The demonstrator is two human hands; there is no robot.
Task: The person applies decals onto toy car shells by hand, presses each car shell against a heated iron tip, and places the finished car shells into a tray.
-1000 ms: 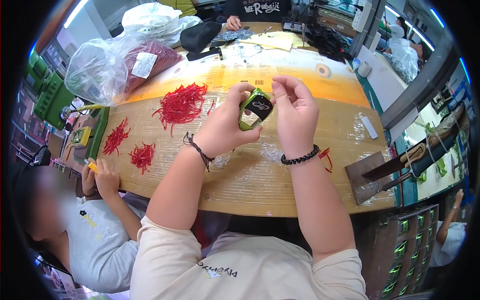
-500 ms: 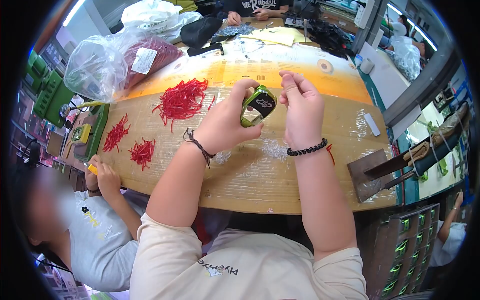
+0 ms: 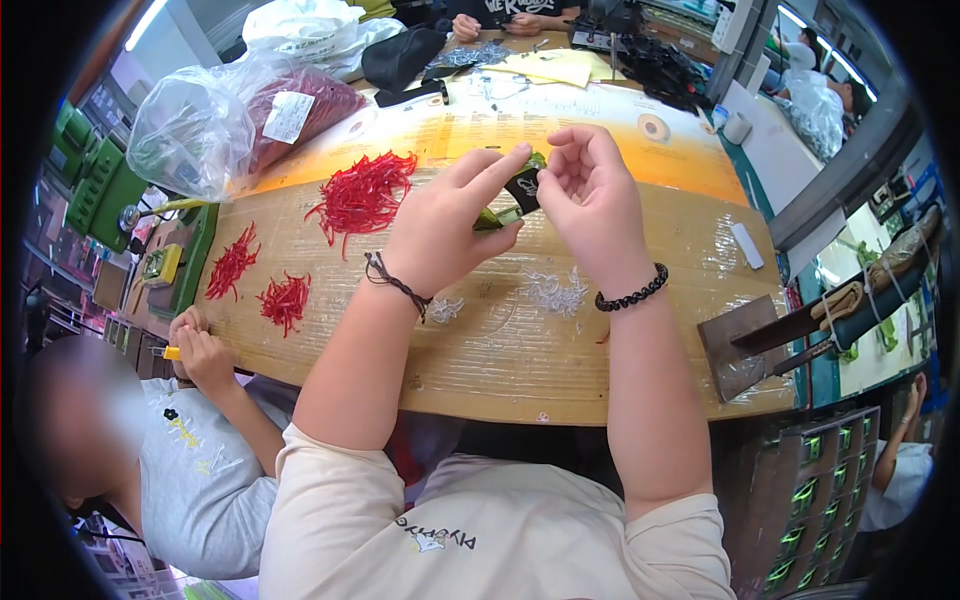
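Observation:
My left hand point(image 3: 448, 215) is closed around a green and black item point(image 3: 522, 190), which it holds above the middle of the table. Beside its right edge is my right hand point(image 3: 590, 200), fingers curled, with the thumb at the item; anything between these fingers is too small to make out. Below my hands lies a heap of small clear pieces point(image 3: 558, 292), with a smaller one point(image 3: 445, 309) by my left wrist. A large pile of red strips point(image 3: 362, 198) is to the left, and two smaller red piles point(image 3: 233, 264) point(image 3: 285, 303) lie further left.
At the left, a co-worker point(image 3: 205, 470) holds a yellow-handled tool point(image 3: 172, 353). Plastic bags point(image 3: 195, 130) lie at the back left. A metal plate stand point(image 3: 735, 350) is on the right edge, near a white block point(image 3: 746, 246). Another person's hands point(image 3: 466, 27) are across the table.
My left fingers have moved over the green item, which has tilted. My right hand has come in against its edge. The co-worker's hands at the left have shifted slightly.

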